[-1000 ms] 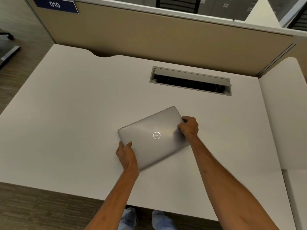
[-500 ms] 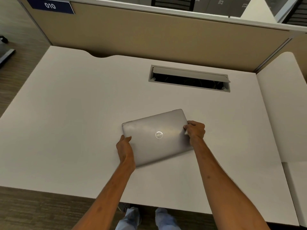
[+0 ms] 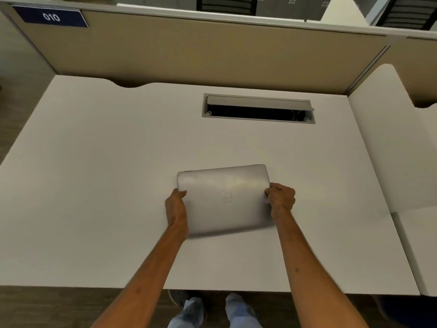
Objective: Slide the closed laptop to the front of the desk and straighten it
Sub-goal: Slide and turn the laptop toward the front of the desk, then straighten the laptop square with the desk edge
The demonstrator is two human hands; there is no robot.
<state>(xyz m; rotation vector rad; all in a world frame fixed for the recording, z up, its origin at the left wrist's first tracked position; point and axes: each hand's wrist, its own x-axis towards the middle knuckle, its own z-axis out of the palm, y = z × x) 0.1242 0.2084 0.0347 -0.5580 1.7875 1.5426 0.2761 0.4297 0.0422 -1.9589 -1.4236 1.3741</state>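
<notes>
A closed silver laptop is seen lying flat on a pale counter, a little below the centre of the frame and slightly right of the middle. A round logo is visible on its lid. Its edges are almost parallel to the counter's near edge, with a slight tilt: the right end sits a touch higher in the frame than the left. A band of bare counter is left between the laptop and the near edge at the bottom of the frame.

The laptop is held at both short sides. The left hand is closed around the left edge, thumb on top of the lid. The right hand is closed on the right edge, fingers curled over it. Both bare forearms are seen reaching up from the bottom of the frame.

Above the laptop, toward the upper right, an open cable hatch is set into the counter. A tan partition is seen behind, with a blue label reading 010 at upper left.
</notes>
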